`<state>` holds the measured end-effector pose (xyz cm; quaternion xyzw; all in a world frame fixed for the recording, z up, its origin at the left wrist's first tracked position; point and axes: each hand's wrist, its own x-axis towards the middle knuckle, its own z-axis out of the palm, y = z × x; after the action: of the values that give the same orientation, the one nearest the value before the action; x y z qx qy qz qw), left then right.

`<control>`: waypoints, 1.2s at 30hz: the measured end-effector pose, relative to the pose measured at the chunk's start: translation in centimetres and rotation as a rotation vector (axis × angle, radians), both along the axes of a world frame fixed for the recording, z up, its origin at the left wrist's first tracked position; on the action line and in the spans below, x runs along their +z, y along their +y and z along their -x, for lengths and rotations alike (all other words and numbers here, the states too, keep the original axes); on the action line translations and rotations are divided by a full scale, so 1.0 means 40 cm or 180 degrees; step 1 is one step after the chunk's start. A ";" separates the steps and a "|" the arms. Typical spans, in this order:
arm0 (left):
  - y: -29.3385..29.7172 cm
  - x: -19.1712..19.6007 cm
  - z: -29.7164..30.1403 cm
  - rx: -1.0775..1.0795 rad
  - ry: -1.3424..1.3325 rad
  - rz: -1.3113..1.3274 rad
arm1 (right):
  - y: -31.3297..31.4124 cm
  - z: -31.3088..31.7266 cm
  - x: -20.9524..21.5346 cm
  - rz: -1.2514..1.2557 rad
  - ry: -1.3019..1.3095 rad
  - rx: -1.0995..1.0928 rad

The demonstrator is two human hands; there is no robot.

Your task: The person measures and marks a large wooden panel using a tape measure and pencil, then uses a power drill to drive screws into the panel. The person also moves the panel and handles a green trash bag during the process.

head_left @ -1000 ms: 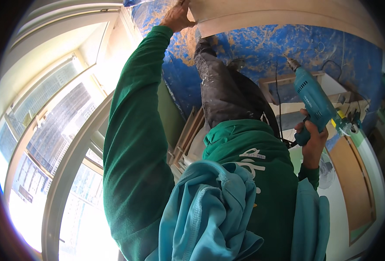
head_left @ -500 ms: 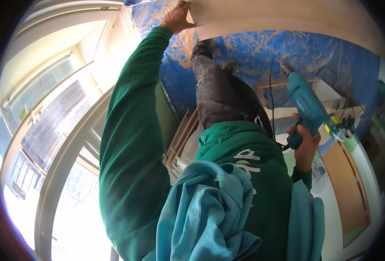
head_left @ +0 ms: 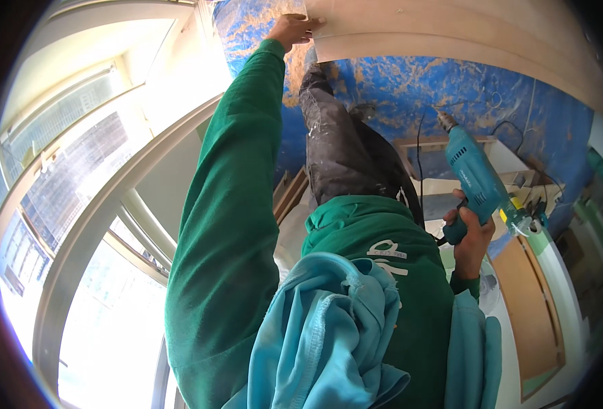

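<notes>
Blue-sheeted floor (head_left: 410, 88), bright window (head_left: 76, 204)

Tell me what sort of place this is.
Probably a room under renovation. The floor is covered with a blue sheet, the right hand holds a corded drill, the left hand rests on a pale board, and big windows fill one side.

Bright daylight floods through tall windows (head_left: 76, 225) with pale frames (head_left: 103, 218), left of the grip. A blue mottled sheet (head_left: 410, 88) covers the floor beyond it. Light wooden furniture (head_left: 499, 153) and a brown panel (head_left: 530, 307) lie right.
</notes>
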<state>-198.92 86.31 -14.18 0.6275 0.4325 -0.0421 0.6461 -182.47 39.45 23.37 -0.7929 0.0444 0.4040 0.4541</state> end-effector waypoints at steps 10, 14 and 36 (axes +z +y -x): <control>-0.084 0.003 0.028 0.0185 -0.0375 -0.0941 | -0.017 0.007 -0.004 0.0054 0.0044 -0.0067; -0.078 0.045 -0.010 -0.0610 -0.0021 -0.2074 | -0.018 0.013 -0.005 0.0015 -0.0021 -0.0123; 0.094 0.007 -0.028 -0.1966 -0.0417 -0.2393 | -0.019 -0.001 -0.014 -0.0005 0.0099 -0.0044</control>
<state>-197.79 90.08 -13.88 0.9175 0.1699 -0.0331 0.3580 -182.45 38.67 22.80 -0.7858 0.0567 0.4132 0.4568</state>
